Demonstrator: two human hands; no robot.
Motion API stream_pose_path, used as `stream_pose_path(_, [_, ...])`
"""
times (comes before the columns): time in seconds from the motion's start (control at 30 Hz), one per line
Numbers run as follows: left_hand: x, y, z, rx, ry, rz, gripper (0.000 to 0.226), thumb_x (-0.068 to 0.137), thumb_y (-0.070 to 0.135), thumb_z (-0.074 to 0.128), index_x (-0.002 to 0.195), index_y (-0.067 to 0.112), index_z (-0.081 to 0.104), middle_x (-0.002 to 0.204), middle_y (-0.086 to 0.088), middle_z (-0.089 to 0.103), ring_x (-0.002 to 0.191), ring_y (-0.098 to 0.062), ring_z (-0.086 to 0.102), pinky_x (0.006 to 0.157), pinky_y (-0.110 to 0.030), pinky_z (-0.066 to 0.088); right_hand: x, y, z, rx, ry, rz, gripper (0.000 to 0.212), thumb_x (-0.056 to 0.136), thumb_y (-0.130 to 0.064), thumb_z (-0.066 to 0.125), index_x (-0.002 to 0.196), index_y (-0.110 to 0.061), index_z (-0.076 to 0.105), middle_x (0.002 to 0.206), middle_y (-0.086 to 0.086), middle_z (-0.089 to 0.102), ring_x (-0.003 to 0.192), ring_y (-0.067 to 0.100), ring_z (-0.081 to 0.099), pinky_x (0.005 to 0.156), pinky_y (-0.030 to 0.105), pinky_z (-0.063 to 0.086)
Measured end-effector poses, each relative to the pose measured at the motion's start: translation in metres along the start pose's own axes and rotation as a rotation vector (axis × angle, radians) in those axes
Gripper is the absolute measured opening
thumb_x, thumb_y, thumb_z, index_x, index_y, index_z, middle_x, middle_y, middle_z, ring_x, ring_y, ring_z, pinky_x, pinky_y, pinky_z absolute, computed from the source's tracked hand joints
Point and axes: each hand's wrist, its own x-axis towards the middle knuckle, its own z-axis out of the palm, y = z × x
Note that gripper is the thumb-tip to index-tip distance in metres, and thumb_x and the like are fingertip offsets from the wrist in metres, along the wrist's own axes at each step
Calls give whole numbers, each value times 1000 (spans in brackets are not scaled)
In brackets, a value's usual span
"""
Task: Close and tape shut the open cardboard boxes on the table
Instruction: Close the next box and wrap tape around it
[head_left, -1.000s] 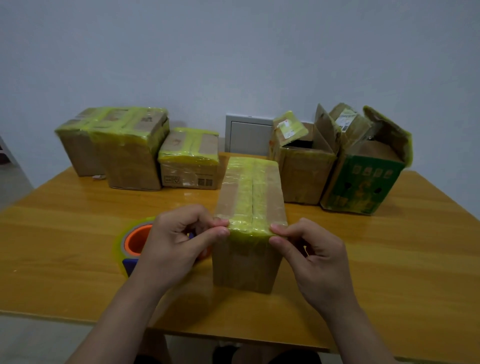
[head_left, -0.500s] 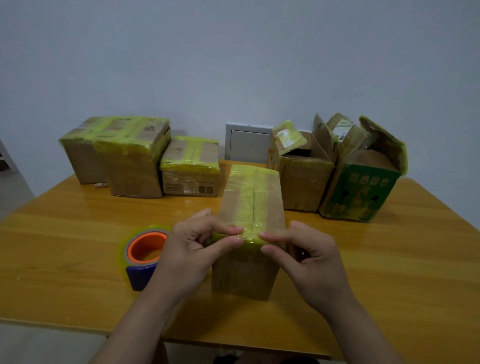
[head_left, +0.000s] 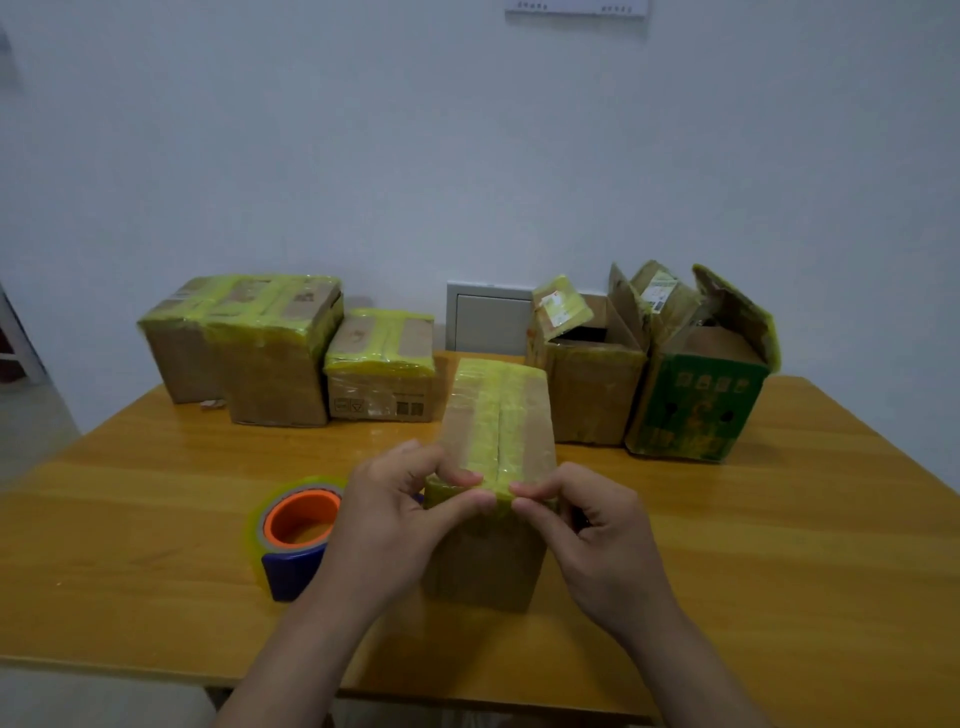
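Cardboard box (head_left: 488, 561) stands upright near the front middle of the wooden surface (head_left: 156, 519), flaps folded down. A yellow-green tape strip (head_left: 496, 421) runs along its top seam and folds over the near edge. Both hands meet at that near top edge. The left hand (head_left: 395, 519) comes in from the lower left, its fingers (head_left: 452, 475) curled, with thumb and forefinger pinched together on the tape at the left part of the edge. The right hand (head_left: 597, 535) comes in from the lower right, its fingers (head_left: 535, 486) curled the same way, with thumb and forefinger clamped on the tape just beside the left hand's fingertips. The two fingertip pairs nearly touch.

Just left of this box, partly behind the left hand, a tape roll (head_left: 296, 525) lies on the surface, with an orange core and a dark blue body under it.

Farther back, along the rear edge of the surface, more boxes stand in a row. At the left, two sealed brown boxes (head_left: 270, 358) stand pressed side by side, their tops covered in yellow-green tape. Beside them sits a small sealed box (head_left: 382, 379), taped the same way. Right of centre stands an open brown box (head_left: 587, 395) with its flaps raised. Touching its right side is an open green box (head_left: 696, 410), its flaps also up and edged with old tape.

Behind the row, a grey panel (head_left: 488, 322) is set low in the pale wall (head_left: 467, 156).
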Motion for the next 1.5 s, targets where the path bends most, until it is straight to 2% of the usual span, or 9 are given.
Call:
stream_pose_path(0.3, [37, 49, -15, 600, 24, 90, 38, 85, 62, 67, 63, 30, 69, 56, 17, 50, 64, -1, 49, 74, -36, 44, -8, 5, -2, 36, 141, 170, 43, 74, -54, 80, 111, -41, 63, 76, -20, 51, 66, 7, 46, 56, 15, 35])
stream_pose_path(0.4, [71, 58, 4, 780, -133, 88, 43, 93, 69, 50, 109, 37, 75, 105, 13, 69, 108, -13, 60, 102, -46, 43, -3, 5, 5, -9, 151, 174, 52, 75, -59, 77, 122, -42, 60, 101, -25, 50, 93, 7, 55, 71, 14, 45])
stream_pose_path(0.5, [94, 41, 28, 914, -512, -47, 71, 101, 71, 24, 162, 36, 26, 172, 6, 17, 158, -20, 12, 126, -53, 13, -2, 10, 10, 47, 114, 204, 54, 76, -64, 74, 123, -41, 60, 114, -26, 52, 108, 6, 57, 81, 20, 51])
stream_pose_path(0.73, [96, 20, 41, 895, -696, -126, 77, 100, 71, 6, 164, 31, -10, 170, 9, -20, 157, -17, -19, 128, -53, -6, -9, 19, 14, 143, 103, 211, 43, 80, -54, 75, 114, -29, 67, 104, -15, 60, 100, 14, 62, 75, 27, 57])
stream_pose_path(0.9, [92, 27, 30, 588, -530, -133, 67, 104, 65, 24, 162, 31, 29, 171, 4, 19, 159, -18, 12, 127, -52, 15, -5, 13, 17, 166, 122, 213, 34, 82, -48, 74, 112, -34, 66, 95, -14, 60, 95, 14, 62, 72, 19, 53])
stream_pose_path(1.0, [76, 30, 14, 260, -119, -64, 33, 99, 54, 55, 117, 32, 72, 119, 13, 70, 116, -13, 63, 93, -36, 53, -3, 11, 16, 133, 167, 197, 29, 85, -41, 74, 113, -37, 67, 95, -13, 62, 92, 11, 64, 68, 19, 53])
stream_pose_path(1.07, [57, 28, 4, 417, -81, 65, 31, 88, 57, 59, 106, 35, 71, 113, 20, 66, 109, -4, 60, 96, -40, 54, -7, 13, 13, 73, 202, 200, 28, 88, -32, 78, 110, -40, 64, 99, -10, 64, 89, 7, 65, 64, 17, 53])
stream_pose_path(1.23, [20, 5, 0, 598, -347, 138, 76, 90, 52, 70, 156, 48, 33, 167, 26, 18, 156, 1, 3, 122, -31, 11, -21, 23, 28, -111, 101, 391, 75, 77, -50, 86, 136, -46, 41, 120, -23, 57, 101, 4, 64, 77, 28, 62])
stream_pose_path(1.5, [68, -30, 7, 578, -356, 171, 78, 95, 48, 68, 160, 45, 25, 170, 20, 13, 157, -2, -2, 128, -37, 17, 9, 56, 57, -344, -86, 586, 78, 89, -43, 77, 153, -28, 36, 134, -8, 61, 121, 16, 60, 97, 34, 55])
